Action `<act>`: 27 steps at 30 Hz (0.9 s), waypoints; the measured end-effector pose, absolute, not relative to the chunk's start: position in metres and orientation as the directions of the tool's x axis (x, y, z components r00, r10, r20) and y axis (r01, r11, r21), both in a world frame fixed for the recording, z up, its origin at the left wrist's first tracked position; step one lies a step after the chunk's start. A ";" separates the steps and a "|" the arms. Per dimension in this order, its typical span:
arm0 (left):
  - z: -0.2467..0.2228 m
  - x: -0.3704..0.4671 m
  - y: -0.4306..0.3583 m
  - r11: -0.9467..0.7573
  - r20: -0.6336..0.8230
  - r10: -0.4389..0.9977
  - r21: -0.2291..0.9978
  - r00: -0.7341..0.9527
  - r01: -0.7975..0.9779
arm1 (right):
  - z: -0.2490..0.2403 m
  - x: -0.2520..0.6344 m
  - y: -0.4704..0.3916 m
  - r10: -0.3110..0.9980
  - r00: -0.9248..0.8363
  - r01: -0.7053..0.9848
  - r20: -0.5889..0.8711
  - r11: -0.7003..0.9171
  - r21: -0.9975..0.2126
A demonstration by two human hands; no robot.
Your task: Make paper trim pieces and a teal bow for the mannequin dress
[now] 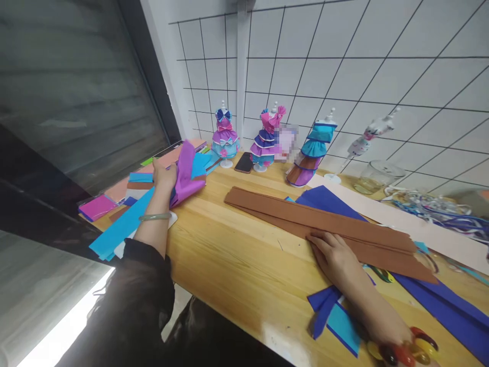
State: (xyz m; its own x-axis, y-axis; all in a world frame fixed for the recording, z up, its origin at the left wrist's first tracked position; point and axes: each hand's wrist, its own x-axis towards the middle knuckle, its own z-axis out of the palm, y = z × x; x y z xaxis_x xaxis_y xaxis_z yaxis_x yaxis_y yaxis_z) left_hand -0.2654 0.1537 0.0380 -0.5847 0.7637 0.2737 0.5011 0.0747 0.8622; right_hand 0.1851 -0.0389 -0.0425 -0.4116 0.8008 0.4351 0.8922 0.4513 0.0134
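My left hand [164,176], a bangle on its wrist, is at the pile of coloured paper on the left, its fingers closed at a purple sheet [186,176] that stands up crumpled. Blue strips [124,227] lie under that forearm. My right hand [330,250] rests at the near edge of long folded brown strips [282,211], fingers bent together on the paper; whether they pinch it is unclear. Dark blue paper [328,196] shows beneath the brown strips. Small blue and light blue pieces [344,323] lie beside the right forearm.
Three small dress forms in paper dresses [225,135] and a tilted bare one [372,135] stand at the back. A phone [244,162], a glass bowl [376,176], tangled cords [431,204] and green-handled scissors [382,274] are also on the wooden table [229,255].
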 end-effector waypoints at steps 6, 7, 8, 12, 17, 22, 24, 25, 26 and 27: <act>0.033 -0.188 0.129 -0.360 0.529 0.844 0.440 0.087 0.823 | -0.040 0.182 -0.041 0.816 -0.398 0.902 0.418 0.432 0.015; 0.027 -0.175 0.128 -0.404 0.429 0.877 0.421 0.215 0.812 | -0.039 0.182 -0.042 0.818 -0.397 0.903 0.416 0.430 0.015; 0.021 -0.164 0.129 -0.438 0.324 0.890 0.406 0.322 0.802 | -0.038 0.181 -0.042 0.819 -0.398 0.903 0.414 0.430 0.016; -0.002 -0.136 0.139 -0.551 0.122 0.831 0.316 0.543 0.773 | -0.035 0.180 -0.043 0.820 -0.413 0.899 0.396 0.436 0.033; -0.007 -0.117 0.151 -0.628 0.119 0.775 0.243 0.620 0.739 | -0.035 0.179 -0.045 0.843 -0.420 0.907 0.338 0.406 0.113; -0.002 -0.111 0.151 -0.621 0.144 0.782 0.253 0.606 0.741 | -0.034 0.174 -0.046 0.868 -0.383 0.923 0.317 0.341 0.180; 0.001 -0.114 0.148 -0.619 0.160 0.784 0.270 0.599 0.738 | -0.031 0.172 -0.045 0.878 -0.374 0.926 0.298 0.334 0.177; 0.004 -0.116 0.147 -0.617 0.170 0.786 0.286 0.595 0.733 | -0.029 0.172 -0.045 0.881 -0.372 0.927 0.293 0.334 0.171; 0.006 -0.118 0.146 -0.614 0.182 0.787 0.313 0.589 0.724 | -0.028 0.172 -0.044 0.882 -0.372 0.927 0.290 0.337 0.164; 0.009 -0.121 0.146 -0.610 0.190 0.789 0.344 0.584 0.714 | -0.026 0.172 -0.044 0.880 -0.376 0.926 0.290 0.344 0.156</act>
State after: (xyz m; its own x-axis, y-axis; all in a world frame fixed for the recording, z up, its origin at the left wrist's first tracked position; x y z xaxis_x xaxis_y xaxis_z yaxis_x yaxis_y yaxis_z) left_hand -0.1207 0.1456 0.0085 0.5838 0.7894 0.1900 0.7136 -0.6105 0.3436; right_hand 0.1722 -0.0440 -0.0258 -0.3760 0.8801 0.2899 0.9258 0.3441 0.1562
